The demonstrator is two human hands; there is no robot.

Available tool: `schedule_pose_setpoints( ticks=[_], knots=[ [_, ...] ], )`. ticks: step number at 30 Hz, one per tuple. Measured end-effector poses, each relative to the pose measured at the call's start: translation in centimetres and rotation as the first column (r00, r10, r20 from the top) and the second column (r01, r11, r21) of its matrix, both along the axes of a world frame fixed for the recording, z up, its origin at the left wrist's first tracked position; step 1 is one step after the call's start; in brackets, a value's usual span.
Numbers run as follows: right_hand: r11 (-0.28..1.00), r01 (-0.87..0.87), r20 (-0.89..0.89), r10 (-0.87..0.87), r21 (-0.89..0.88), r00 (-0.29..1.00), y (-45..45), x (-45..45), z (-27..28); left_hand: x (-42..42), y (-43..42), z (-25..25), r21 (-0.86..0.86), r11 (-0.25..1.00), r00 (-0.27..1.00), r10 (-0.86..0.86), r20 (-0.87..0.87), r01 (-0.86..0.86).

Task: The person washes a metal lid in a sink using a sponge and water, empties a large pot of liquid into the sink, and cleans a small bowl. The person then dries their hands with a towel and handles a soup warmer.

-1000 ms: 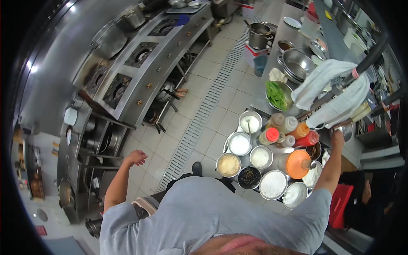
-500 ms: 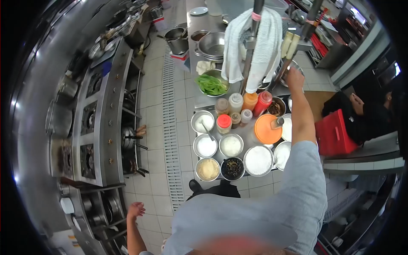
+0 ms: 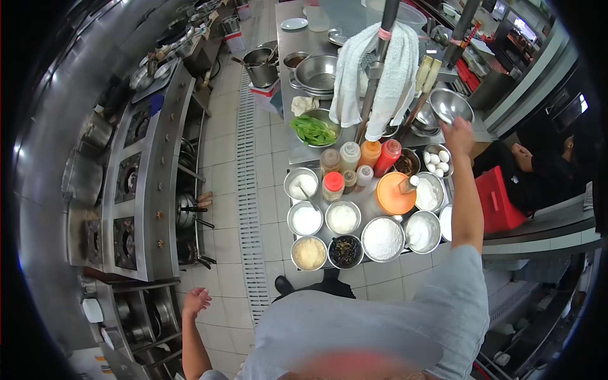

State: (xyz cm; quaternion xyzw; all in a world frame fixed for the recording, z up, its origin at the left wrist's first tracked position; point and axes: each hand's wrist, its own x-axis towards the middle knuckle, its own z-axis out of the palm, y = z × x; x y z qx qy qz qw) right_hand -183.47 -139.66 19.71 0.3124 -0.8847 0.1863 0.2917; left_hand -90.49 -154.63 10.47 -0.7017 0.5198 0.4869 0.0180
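Note:
My right hand (image 3: 459, 135) grips the near rim of a shiny metal mixing bowl (image 3: 451, 102) at the far right corner of the worktable. The bowl is tilted and held just beside a stack of similar metal bowls (image 3: 425, 120). Below that arm sits a bowl of white eggs (image 3: 437, 161). Over the floor by the stoves, my left hand (image 3: 197, 301) hangs free, fingers loosely bent and apart, holding nothing. Nearest the right forearm are bowls of white powder (image 3: 422, 231) and an orange-lidded container (image 3: 396, 192).
Squeeze bottles (image 3: 350, 156), a bowl of green leaves (image 3: 315, 130) and a towel (image 3: 348, 76) on a pole crowd the table. Stoves (image 3: 130, 180) line the left. A person (image 3: 538, 171) sits at right beside a red box (image 3: 497, 199). A drain grate (image 3: 248, 158) crosses the floor.
My right hand has drawn the metal bowl up and to the right, away from the stack. The bowl of eggs now shows. My left hand has shifted slightly up and left.

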Motion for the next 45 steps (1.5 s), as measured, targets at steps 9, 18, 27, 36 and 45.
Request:
schedule_pose_setpoints(
  ticks=[9, 18, 27, 36, 45],
  knots=[
    [0.827, -0.558, 0.162, 0.543, 0.063, 0.824, 6.9, 23.7, 9.7, 1.9, -2.1, -1.0, -0.402, 0.895, 0.961, -0.255, -0.107, 0.193],
    [0.091, -0.977, 0.407, 0.913, -0.194, 0.004, -10.2, 63.5, 5.7, 11.3, -0.8, 7.6, -0.280, 0.960, 0.817, -0.155, -0.555, -0.008],
    [-0.749, -0.649, 0.299, 0.594, -0.131, -0.746, -17.7, 99.3, 4.9, 31.9, 8.2, 8.4, 0.128, 0.797, 0.204, 0.301, -0.932, -0.590],
    [-0.925, -0.297, 0.269, 0.231, -0.238, -0.935, -20.8, 126.9, 5.6, 50.0, 19.0, 5.5, 0.203, 0.273, -0.098, 0.354, -0.930, -0.941],
    [-0.624, -0.442, 0.720, -0.303, -0.645, -0.624, -21.9, 156.9, -1.8, 63.8, 31.1, 5.6, 0.223, -0.433, -0.357, 0.259, -0.897, -0.873]
  ],
)
